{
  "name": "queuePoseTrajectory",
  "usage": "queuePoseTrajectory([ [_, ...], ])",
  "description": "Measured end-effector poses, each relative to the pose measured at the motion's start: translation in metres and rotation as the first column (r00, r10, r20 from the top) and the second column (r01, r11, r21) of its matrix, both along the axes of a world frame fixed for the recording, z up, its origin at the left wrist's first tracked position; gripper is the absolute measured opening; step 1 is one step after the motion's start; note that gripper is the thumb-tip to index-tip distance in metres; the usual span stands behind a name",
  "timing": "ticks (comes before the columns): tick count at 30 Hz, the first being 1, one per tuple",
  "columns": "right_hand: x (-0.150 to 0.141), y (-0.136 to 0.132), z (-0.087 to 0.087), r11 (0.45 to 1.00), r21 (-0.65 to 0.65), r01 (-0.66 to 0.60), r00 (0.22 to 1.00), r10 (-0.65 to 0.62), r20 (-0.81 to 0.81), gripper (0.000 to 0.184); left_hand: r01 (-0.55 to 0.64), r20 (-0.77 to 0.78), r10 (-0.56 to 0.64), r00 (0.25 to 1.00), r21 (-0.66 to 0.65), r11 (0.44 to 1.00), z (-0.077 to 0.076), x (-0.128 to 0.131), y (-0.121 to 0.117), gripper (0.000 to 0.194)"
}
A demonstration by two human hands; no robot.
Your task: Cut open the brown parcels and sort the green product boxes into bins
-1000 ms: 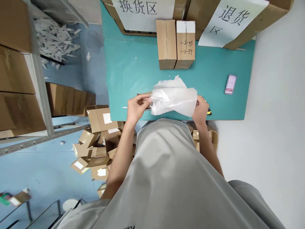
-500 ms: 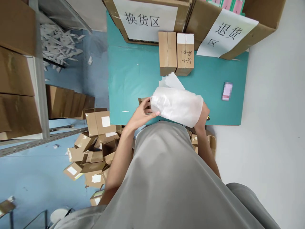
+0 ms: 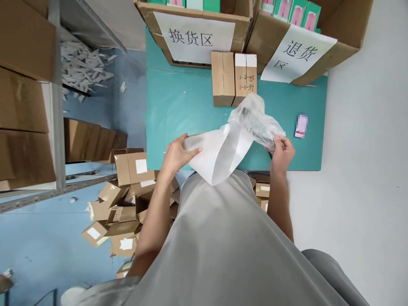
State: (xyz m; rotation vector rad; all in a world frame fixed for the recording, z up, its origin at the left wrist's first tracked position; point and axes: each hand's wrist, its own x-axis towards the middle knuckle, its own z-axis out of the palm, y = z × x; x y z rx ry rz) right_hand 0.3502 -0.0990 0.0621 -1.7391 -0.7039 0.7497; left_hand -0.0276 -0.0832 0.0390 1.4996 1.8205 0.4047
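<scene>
Over the near edge of the teal table (image 3: pixel 178 110), my left hand (image 3: pixel 177 154) grips the left end of a white plastic mailer bag (image 3: pixel 219 155). My right hand (image 3: pixel 281 151) is closed on a clear, crinkled inner bag (image 3: pixel 256 121) that sticks out of the white one towards the right. What the clear bag contains is too blurred to name. Both hands hover just above the table, close to my grey shirt.
Two small cardboard boxes (image 3: pixel 234 76) stand mid-table, one with handwritten numbers. Behind them sit two large cartons with white paper signs (image 3: pixel 197 38) (image 3: pixel 298 51). A small pink item (image 3: pixel 301 126) lies at the right. Many small boxes (image 3: pixel 127 199) are heaped on the blue floor beside a metal shelf (image 3: pixel 54 102).
The bundle was held together between both hands; now my right hand has drawn the clear inner bag out to the right while my left hand keeps the white bag.
</scene>
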Motion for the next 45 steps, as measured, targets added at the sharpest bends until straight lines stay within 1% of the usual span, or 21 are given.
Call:
queuePoseTrajectory([
  [3,-0.001,-0.003,0.003,0.998,0.007,0.058,0.990,-0.057,-0.131,0.040,0.104,-0.213,-0.146,0.966,-0.195,0.975,-0.002,-0.006,0.004,0.013],
  [4,-0.002,-0.004,0.005,0.998,0.008,0.063,0.986,-0.061,-0.157,0.039,0.125,-0.251,-0.180,0.951,-0.221,0.967,-0.001,-0.007,0.004,0.006],
  [7,-0.006,-0.009,0.009,0.998,0.001,0.069,0.975,-0.067,-0.212,0.036,0.181,-0.279,-0.217,0.936,-0.150,0.972,0.001,0.002,0.005,0.020],
  [10,-0.009,-0.013,0.011,0.998,-0.004,0.064,0.972,-0.063,-0.227,0.033,0.209,-0.200,-0.200,0.959,0.027,0.977,-0.001,0.026,0.007,0.036],
  [12,-0.011,-0.014,0.011,0.999,-0.007,0.051,0.974,-0.052,-0.219,0.035,0.269,-0.121,-0.257,0.959,0.097,0.958,-0.007,0.047,0.009,0.034],
  [15,-0.014,-0.015,0.011,1.000,-0.014,0.018,0.980,-0.020,-0.200,0.040,0.428,-0.019,-0.427,0.904,0.041,0.903,-0.021,0.074,0.014,0.030],
  [16,-0.016,-0.015,0.011,1.000,-0.017,-0.001,0.981,-0.003,-0.196,0.042,0.472,0.009,-0.472,0.882,0.011,0.882,-0.026,0.080,0.016,0.040],
  [19,-0.019,-0.017,0.011,0.998,-0.024,-0.056,0.981,0.050,-0.189,0.044,0.569,0.051,-0.567,0.822,-0.087,0.818,-0.035,0.090,0.021,0.095],
  [20,-0.021,-0.018,0.011,0.997,-0.028,-0.069,0.980,0.063,-0.187,0.045,0.596,0.051,-0.595,0.802,-0.126,0.793,-0.036,0.091,0.022,0.107],
  [21,-0.022,-0.019,0.012,0.997,-0.032,-0.077,0.980,0.070,-0.187,0.045,0.617,0.041,-0.620,0.784,-0.163,0.770,-0.035,0.091,0.023,0.109],
  [23,-0.026,-0.021,0.012,0.996,-0.037,-0.078,0.979,0.070,-0.190,0.045,0.636,-0.016,-0.651,0.759,-0.197,0.746,-0.031,0.090,0.021,0.090],
  [26,-0.030,-0.024,0.013,0.997,-0.028,-0.076,0.977,0.069,-0.202,0.044,0.586,-0.136,-0.597,0.791,-0.114,0.802,-0.025,0.087,0.016,0.046],
  [29,-0.031,-0.026,0.013,0.996,-0.018,-0.084,0.975,0.078,-0.209,0.044,0.394,-0.163,-0.389,0.907,0.003,0.919,-0.026,0.086,0.016,0.027],
  [31,-0.032,-0.025,0.013,0.995,-0.031,-0.096,0.973,0.087,-0.212,0.045,0.252,-0.151,-0.242,0.958,0.049,0.966,-0.032,0.088,0.022,0.030],
  [33,-0.034,-0.023,0.012,0.993,-0.048,-0.107,0.972,0.095,-0.216,0.046,0.176,-0.134,-0.166,0.977,0.062,0.982,-0.041,0.093,0.030,0.034],
  [36,-0.040,-0.021,0.011,0.990,-0.057,-0.125,0.971,0.110,-0.212,0.047,0.201,-0.050,-0.203,0.978,-0.039,0.979,-0.050,0.098,0.043,0.024],
  [38,-0.045,-0.019,0.010,0.987,-0.064,-0.149,0.971,0.134,-0.197,0.048,0.262,0.030,-0.260,0.965,-0.132,0.956,-0.050,0.098,0.049,0.013],
  [39,-0.047,-0.018,0.009,0.984,-0.068,-0.162,0.971,0.147,-0.188,0.048,0.290,0.078,-0.281,0.957,-0.153,0.945,-0.048,0.096,0.050,0.010],
  [41,-0.051,-0.016,0.006,0.982,-0.072,-0.173,0.972,0.159,-0.175,0.049,0.297,0.195,-0.274,0.942,-0.103,0.949,-0.038,0.091,0.048,0.012],
  [43,-0.056,-0.015,0.002,0.987,-0.063,-0.149,0.977,0.137,-0.166,0.051,0.218,0.352,-0.207,0.913,0.007,0.976,-0.025,0.085,0.041,0.027],
  [45,-0.065,-0.013,-0.002,0.993,-0.043,-0.110,0.982,0.102,-0.159,0.057,0.074,0.561,-0.092,0.822,0.055,0.996,-0.011,0.082,0.032,0.049],
])
